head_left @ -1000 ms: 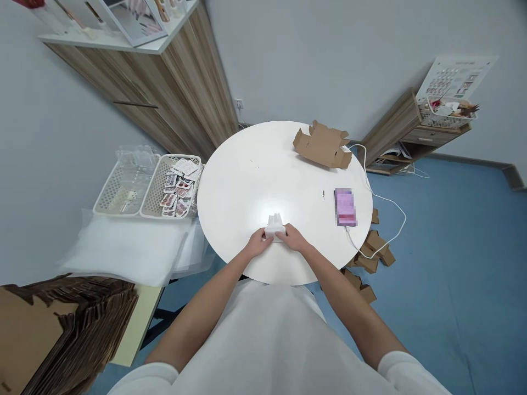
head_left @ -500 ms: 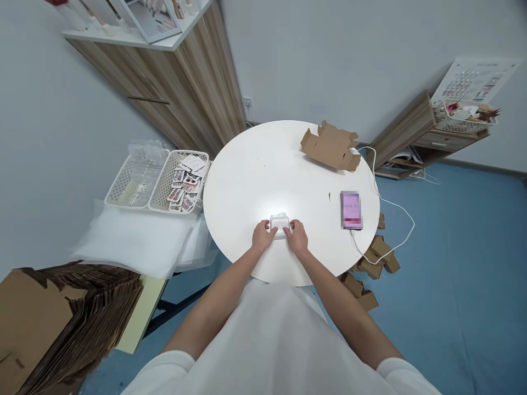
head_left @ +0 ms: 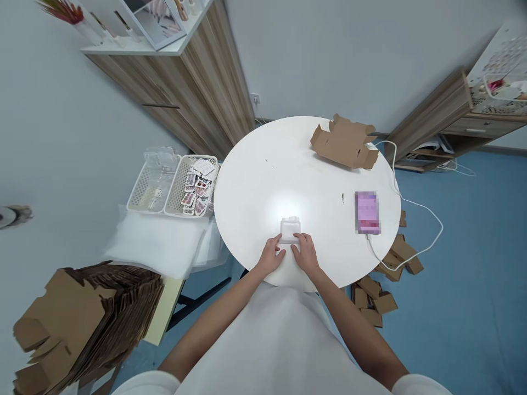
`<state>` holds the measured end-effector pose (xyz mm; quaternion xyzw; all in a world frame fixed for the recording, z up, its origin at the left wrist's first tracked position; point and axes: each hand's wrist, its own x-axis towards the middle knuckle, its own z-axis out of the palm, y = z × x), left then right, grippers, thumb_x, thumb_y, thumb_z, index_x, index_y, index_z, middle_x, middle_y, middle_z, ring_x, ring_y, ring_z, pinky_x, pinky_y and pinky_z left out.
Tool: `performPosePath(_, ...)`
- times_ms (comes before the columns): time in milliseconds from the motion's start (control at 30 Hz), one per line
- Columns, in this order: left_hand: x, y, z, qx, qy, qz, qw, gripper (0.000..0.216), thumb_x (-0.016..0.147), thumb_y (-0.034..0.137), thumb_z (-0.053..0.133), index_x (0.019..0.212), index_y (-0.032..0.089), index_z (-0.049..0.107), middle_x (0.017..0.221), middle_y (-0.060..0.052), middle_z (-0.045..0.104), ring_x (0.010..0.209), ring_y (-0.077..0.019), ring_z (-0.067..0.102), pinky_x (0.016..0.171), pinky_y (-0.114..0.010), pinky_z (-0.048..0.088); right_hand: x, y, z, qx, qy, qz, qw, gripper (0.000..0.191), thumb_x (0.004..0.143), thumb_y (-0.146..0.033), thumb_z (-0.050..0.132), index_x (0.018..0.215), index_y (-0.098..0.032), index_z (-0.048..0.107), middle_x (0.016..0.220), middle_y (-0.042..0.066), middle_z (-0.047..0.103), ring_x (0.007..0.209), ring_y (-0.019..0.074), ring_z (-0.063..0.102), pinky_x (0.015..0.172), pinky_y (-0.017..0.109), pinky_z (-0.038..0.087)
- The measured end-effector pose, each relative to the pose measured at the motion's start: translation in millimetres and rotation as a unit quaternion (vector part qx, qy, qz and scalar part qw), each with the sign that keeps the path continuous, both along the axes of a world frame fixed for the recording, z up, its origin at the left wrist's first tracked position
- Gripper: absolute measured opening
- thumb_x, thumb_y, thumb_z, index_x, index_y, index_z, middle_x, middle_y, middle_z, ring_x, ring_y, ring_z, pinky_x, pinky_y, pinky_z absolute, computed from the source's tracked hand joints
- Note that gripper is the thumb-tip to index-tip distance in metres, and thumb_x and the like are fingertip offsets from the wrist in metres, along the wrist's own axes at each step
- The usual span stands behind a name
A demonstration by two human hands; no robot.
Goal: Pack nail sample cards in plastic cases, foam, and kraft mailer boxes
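Observation:
A small white foam-wrapped packet (head_left: pixel 290 228) lies on the round white table (head_left: pixel 263 181) near its front edge. My left hand (head_left: pixel 270 257) and my right hand (head_left: pixel 306 254) rest side by side at the packet's near edge, fingers curled and pinching its lower rim. The far half of the packet shows; what is inside it is hidden.
A flat brown cardboard box blank (head_left: pixel 345 142) lies at the table's far right, a phone (head_left: pixel 367 212) with a white cable (head_left: pixel 415 206) to its right side. Two white baskets (head_left: pixel 175 184) and foam sheets (head_left: pixel 158 241) sit left; a stack of cardboard blanks (head_left: pixel 86 321) lower left; cardboard scraps (head_left: pixel 382 285) on the floor.
Both hands have slid from the packet's sides to its near edge. The packet now lies flatter and more exposed on the table. The camera view has shifted.

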<state>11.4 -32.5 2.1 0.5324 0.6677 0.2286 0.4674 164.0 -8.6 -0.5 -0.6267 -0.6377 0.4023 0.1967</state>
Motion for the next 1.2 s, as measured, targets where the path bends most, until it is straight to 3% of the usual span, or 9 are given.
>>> performPosePath(200,-14.5,16.1,-4.4,-0.003,-0.025,-0.026,0.999,0.042,0.077,0.027,0.049,0.118,0.023,0.043,0.107,-0.007,0.050,0.081,-0.0143,0.053,0.074,-0.032,0.047,-8.0,2.0,-0.1,-0.029,0.010,-0.043,0.999,0.037,0.075,-0.024,0.043,0.112,-0.024,0.047,0.113,0.007,0.045,0.101,0.0208,0.048,0.084,0.039,0.044)
performPosePath(333,-35.7,21.0,-5.4,0.007,-0.040,-0.018,0.999,0.039,0.078,0.029,0.049,0.116,0.021,0.044,0.108,-0.008,0.049,0.086,-0.0157,0.053,0.074,-0.031,0.047,-33.8,13.3,3.9,-0.029,-0.001,-0.043,0.999,0.037,0.076,-0.024,0.043,0.112,-0.023,0.047,0.119,0.007,0.045,0.109,0.0213,0.044,0.089,0.040,0.040)
performPosePath(533,-108.3,43.6,-9.9,0.039,-0.015,0.021,0.999,0.045,0.077,0.027,0.050,0.120,0.020,0.040,0.108,-0.008,0.043,0.091,-0.0170,0.051,0.076,-0.032,0.047,-117.3,49.0,7.5,-0.044,-0.008,-0.009,0.999,0.040,0.076,-0.027,0.043,0.116,-0.023,0.047,0.124,0.006,0.044,0.114,0.0222,0.041,0.091,0.042,0.039)
performPosePath(700,-182.3,71.5,-9.4,0.079,0.043,0.058,0.994,0.050,0.076,0.024,0.050,0.124,0.020,0.036,0.109,-0.009,0.043,0.103,-0.0207,0.047,0.089,-0.037,0.041,-201.8,81.9,4.2,-0.046,0.005,0.032,0.998,0.044,0.077,-0.026,0.043,0.121,-0.024,0.044,0.129,0.006,0.040,0.119,0.0228,0.037,0.094,0.043,0.036)
performPosePath(833,-218.8,86.1,-6.6,0.116,0.073,0.073,0.988,0.052,0.076,0.020,0.047,0.126,0.017,0.032,0.122,-0.012,0.038,0.117,-0.0225,0.037,0.099,-0.040,0.032,-248.1,100.1,-1.3,-0.035,0.015,0.038,0.999,0.049,0.076,-0.024,0.044,0.124,-0.023,0.040,0.131,0.006,0.038,0.124,0.0232,0.030,0.098,0.043,0.033)
performPosePath(967,-230.2,92.4,-9.2,0.109,0.061,0.046,0.991,0.052,0.077,0.019,0.045,0.127,0.018,0.031,0.133,-0.011,0.030,0.126,-0.0231,0.027,0.102,-0.042,0.027,-265.8,109.9,-5.2,-0.029,0.014,0.029,0.999,0.051,0.074,-0.023,0.045,0.125,-0.024,0.038,0.131,0.005,0.037,0.124,0.0241,0.029,0.099,0.045,0.031)
performPosePath(1200,-230.2,90.3,-9.9,0.106,0.059,0.006,0.993,0.057,0.077,0.020,0.047,0.130,0.017,0.025,0.142,-0.012,0.016,0.130,-0.0256,0.016,0.103,-0.046,0.023,-268.3,109.9,-3.9,-0.046,0.000,0.025,0.999,0.055,0.074,-0.027,0.048,0.127,-0.023,0.036,0.134,0.007,0.030,0.125,0.0251,0.025,0.098,0.046,0.030)
